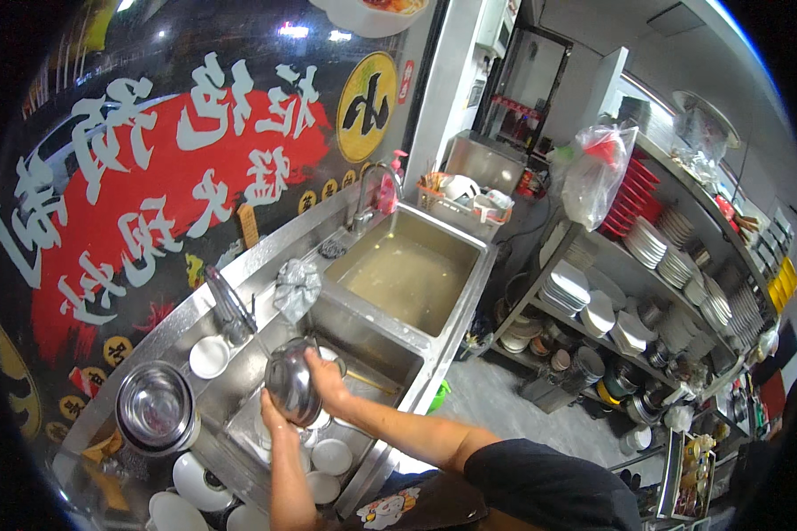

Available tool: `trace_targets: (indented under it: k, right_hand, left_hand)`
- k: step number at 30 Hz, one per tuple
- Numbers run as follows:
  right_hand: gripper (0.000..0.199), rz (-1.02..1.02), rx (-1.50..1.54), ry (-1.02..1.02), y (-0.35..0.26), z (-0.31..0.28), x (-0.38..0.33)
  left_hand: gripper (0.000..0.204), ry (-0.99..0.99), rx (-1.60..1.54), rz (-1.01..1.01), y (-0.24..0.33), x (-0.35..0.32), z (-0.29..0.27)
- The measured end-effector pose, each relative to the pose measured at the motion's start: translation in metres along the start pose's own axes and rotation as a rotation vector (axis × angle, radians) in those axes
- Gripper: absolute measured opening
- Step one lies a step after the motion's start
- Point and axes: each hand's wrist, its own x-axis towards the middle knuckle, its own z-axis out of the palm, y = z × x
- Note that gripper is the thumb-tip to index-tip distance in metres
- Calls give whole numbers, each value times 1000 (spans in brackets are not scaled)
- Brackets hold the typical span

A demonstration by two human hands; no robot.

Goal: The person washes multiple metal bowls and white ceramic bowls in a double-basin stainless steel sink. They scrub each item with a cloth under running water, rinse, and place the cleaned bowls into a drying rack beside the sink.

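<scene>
Over the near sink basin [390,356] I hold a shiny metal bowl [290,376], tilted, between both hands. My left hand [277,419] grips its lower left side, and my right hand [328,382] is closed on its right side. A chrome faucet [230,307] reaches toward the bowl from the back left. Below my hands, white bowls [332,457] lie in the basin, partly hidden by my arms. A thin wooden stick [371,382] rests in the basin to the right of my right hand.
The far basin [407,274] holds cloudy water under a curved faucet [363,199]. A grey cloth [297,288] hangs near the divider. Stacked metal bowls [156,407] and a white bowl [210,357] stand left. A basket [465,205] sits beyond; dish shelves [540,311] stand right.
</scene>
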Motion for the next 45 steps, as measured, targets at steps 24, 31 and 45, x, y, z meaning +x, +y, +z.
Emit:
trace_targets:
  k: [24, 31, 45]
  right_hand:
    - [73, 15, -676, -229, -51, -30, 46]
    - [31, -1011, -997, -468, -40, 15, -15]
    - [57, 345, 66, -384, -22, 19, 32]
  left_hand:
    - [50, -286, -151, -181, 33, -8, -53]
    - [37, -313, 75, -138, 35, -37, -7]
    - [30, -202, 130, 230, 23, -86, 31]
